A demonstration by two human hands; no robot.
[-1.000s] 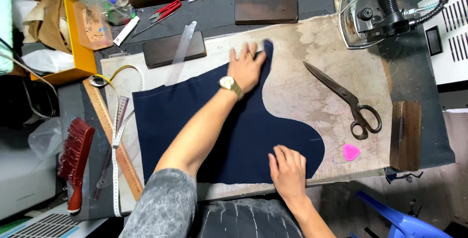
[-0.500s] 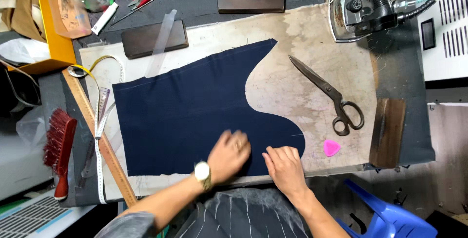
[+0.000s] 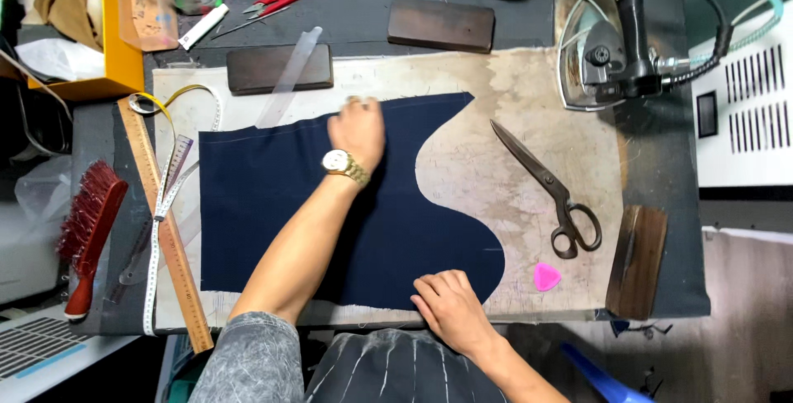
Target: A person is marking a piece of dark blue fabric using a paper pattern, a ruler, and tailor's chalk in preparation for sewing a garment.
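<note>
Cloth: your navy fabric panel (image 3: pixel 273 205), matte, curvy right edge, lies mid-table.
Left hand (image 3: pixel 358 132): flat, open, pressing its far edge.
Right hand (image 3: pixel 450 310): spread open on the near edge.
Hidden: your forearm covers some cloth.

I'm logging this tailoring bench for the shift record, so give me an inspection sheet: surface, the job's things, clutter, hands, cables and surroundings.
Surface: stained pressing cloth over a dark table.
Job's things: navy fabric piece with a curved cut edge, lying flat on the cloth.
Clutter: tailor's scissors, pink chalk, wooden ruler, tape measure, red brush, three wooden blocks, red snips.
Hands: left hand flat on the fabric's far edge, gold watch on its wrist; right hand pressing the near edge.
Cables: hose and cord running from the steam iron.
Surroundings: yellow box far left, white vented unit at right.
</note>
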